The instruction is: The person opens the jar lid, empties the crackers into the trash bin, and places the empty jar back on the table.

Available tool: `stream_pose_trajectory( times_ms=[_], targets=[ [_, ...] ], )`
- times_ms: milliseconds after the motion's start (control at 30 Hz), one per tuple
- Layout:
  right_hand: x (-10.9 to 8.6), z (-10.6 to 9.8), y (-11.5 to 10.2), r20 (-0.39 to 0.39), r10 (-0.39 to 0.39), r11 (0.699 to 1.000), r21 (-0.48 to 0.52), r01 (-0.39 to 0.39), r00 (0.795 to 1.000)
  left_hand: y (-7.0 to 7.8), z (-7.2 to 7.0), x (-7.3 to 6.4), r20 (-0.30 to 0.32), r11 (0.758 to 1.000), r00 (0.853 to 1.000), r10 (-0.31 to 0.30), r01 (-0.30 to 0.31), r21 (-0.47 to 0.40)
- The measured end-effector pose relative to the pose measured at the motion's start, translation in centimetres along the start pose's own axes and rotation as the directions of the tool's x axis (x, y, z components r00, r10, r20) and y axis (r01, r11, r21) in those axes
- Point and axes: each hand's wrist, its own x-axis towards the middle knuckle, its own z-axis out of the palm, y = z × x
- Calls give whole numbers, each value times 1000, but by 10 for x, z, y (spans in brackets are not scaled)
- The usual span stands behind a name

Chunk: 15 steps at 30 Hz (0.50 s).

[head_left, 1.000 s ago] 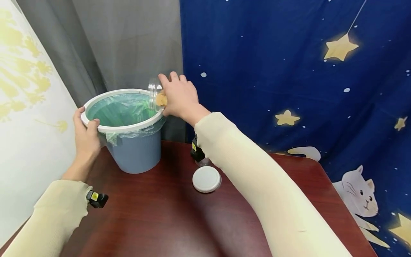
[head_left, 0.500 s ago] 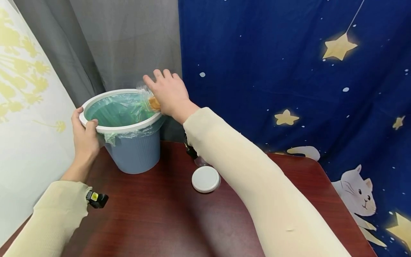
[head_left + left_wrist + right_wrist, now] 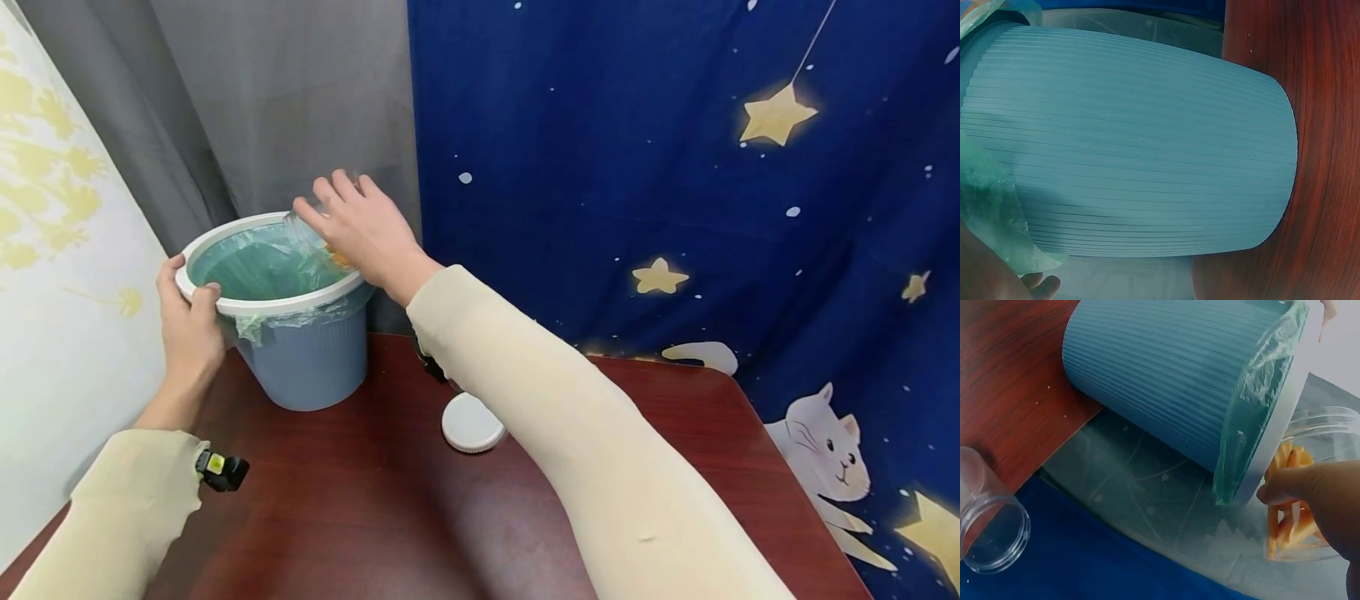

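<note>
A blue ribbed trash bin (image 3: 307,367) stands on the table, its white rim (image 3: 197,242) over a green plastic liner (image 3: 262,262). My left hand (image 3: 191,333) grips the rim on the left side. Above the right part of the rim, my right hand (image 3: 367,233) holds a clear plastic jar (image 3: 1329,434), tilted with its mouth toward the bin's opening. Yellow-orange stick-like pieces (image 3: 1288,534) lie inside the jar, by my thumb in the right wrist view. The left wrist view is mostly filled by the bin's side (image 3: 1129,144). The bin's bottom inside is hidden.
On the dark red table (image 3: 337,500) lies a white screw lid (image 3: 471,423). A second clear jar (image 3: 997,537) stands near the table's back edge, mostly hidden behind my right arm in the head view. Grey (image 3: 300,100) and blue star-patterned (image 3: 540,208) curtains hang behind.
My right hand has moved left with the jar, farther over the bin's opening, and the jar is tipped more. My left hand stays on the rim. The head view has shifted slightly.
</note>
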Motion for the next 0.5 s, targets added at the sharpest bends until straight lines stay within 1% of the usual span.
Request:
stream_pose_trajectory(
  times_ms=[133,267,367,500],
  targets=[
    [-2,2,0,-40,-34,998,-57,32,999,1,6,1,11,1000,1000,4,-4,-14],
    [-3,6,-1,-117,-79,992,-109,67,990,0,8,1,7,1000,1000,4,-4,-3],
    [-2,8,-4,-170,-129,982,-157,102,977,-1,5,1,-3,1000,1000,-4,4,12],
    [1,6,-8,-191,-191,963,-225,146,963,-2,0,-1,-16,1000,1000,-16,16,16]
  ],
)
